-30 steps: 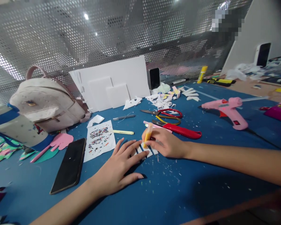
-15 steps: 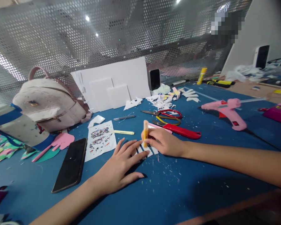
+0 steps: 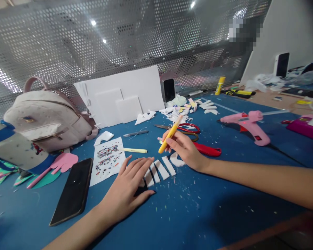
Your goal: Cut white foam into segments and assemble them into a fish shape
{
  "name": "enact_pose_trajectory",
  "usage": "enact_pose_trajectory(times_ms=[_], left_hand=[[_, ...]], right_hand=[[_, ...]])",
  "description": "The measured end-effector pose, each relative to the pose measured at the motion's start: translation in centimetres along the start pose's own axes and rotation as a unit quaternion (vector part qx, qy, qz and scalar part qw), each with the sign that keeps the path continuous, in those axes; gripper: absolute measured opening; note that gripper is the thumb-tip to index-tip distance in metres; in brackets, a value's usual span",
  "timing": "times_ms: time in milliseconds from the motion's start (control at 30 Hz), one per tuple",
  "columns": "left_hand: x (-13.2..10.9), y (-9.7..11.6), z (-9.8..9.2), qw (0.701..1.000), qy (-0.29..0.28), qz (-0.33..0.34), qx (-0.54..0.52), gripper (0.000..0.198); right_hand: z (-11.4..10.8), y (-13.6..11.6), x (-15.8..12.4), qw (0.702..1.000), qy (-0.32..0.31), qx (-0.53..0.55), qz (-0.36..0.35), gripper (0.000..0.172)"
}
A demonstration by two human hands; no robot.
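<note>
My right hand (image 3: 184, 149) grips a yellow craft knife (image 3: 169, 134), lifted off the table and slanting up to the right. Below it lie white foam strips (image 3: 160, 169) side by side on the blue mat (image 3: 187, 211), with a small curved offcut (image 3: 176, 160) beside them. My left hand (image 3: 126, 187) lies flat with fingers stretched out, its fingertips on the leftmost strips.
A black phone (image 3: 72, 190) and a printed sheet (image 3: 107, 159) lie left of my left hand. Red scissors (image 3: 187, 127), a red cutter (image 3: 207, 149) and a pink glue gun (image 3: 246, 124) sit behind my right hand. A backpack (image 3: 45, 116) and white boards (image 3: 122, 93) stand at the back.
My right hand lifted the yellow knife off the foam and tilted it up to the right, uncovering the separate strips. My left hand stayed flat on them.
</note>
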State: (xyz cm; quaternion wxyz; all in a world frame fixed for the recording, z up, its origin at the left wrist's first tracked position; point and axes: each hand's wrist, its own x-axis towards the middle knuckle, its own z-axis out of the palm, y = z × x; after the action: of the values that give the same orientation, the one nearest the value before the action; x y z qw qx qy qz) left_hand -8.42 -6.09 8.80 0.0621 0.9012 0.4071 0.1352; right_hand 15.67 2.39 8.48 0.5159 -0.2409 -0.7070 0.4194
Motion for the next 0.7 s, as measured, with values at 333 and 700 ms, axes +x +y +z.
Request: enact_pose_trajectory(times_ms=[333, 700], left_hand=[[-0.2, -0.4, 0.0, 0.997, 0.027, -0.041, -0.066, 0.075], [-0.6, -1.8, -1.2, 0.998, -0.041, -0.015, -0.043, 0.066]], right_hand=[[0.0, -0.1, -0.1, 0.999, -0.01, 0.027, 0.018, 0.023], [-0.6, -0.6, -0.1, 0.999, -0.044, -0.006, 0.025, 0.022]])
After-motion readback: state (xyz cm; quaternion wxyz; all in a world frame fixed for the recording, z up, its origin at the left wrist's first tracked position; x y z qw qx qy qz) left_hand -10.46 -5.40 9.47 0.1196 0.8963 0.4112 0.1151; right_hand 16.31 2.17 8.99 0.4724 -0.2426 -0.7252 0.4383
